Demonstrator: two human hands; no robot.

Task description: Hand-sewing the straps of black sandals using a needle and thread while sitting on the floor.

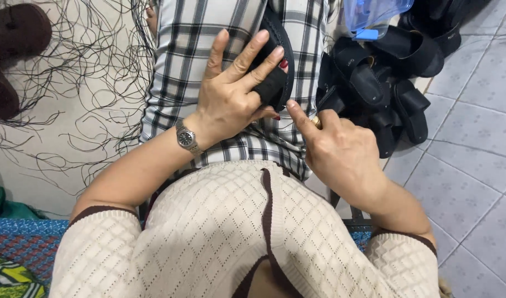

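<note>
Head view, looking down at the lap: the person sits in checked trousers (pixel 186 66) and a cream knitted sweater (pixel 231 232) with dark trim. A black sandal (pixel 277 66) lies along the lap, resting on the trousers, its sole edge curving up toward the top of the picture.

Left hand (pixel 231 94): laid over the sandal from the left. Its fingers (pixel 252 49) are spread and extended rather than curled; the index and middle fingers lie across the black strap, pressing it flat against the sole, and the thumb comes in under the strap's lower edge. The sandal is thus pinned under the fingers and held against the thumb. A metal wristwatch (pixel 186 138) sits on this wrist.

Right hand (pixel 341 154): closed loosely, knuckles up, just right of the sandal. Its index finger and thumb meet at the strap's lower end, close to the left thumb. Whether they pinch anything there cannot be told; the contact point is too small to see. A ring shows on one finger.

To the right, a heap of black sandals (pixel 385 94) lies on the pale tiled floor (pixel 468 165). A clear plastic bag (pixel 374 14) rests above the heap. Loose black threads (pixel 81 83) are scattered over the floor to the left.
</note>
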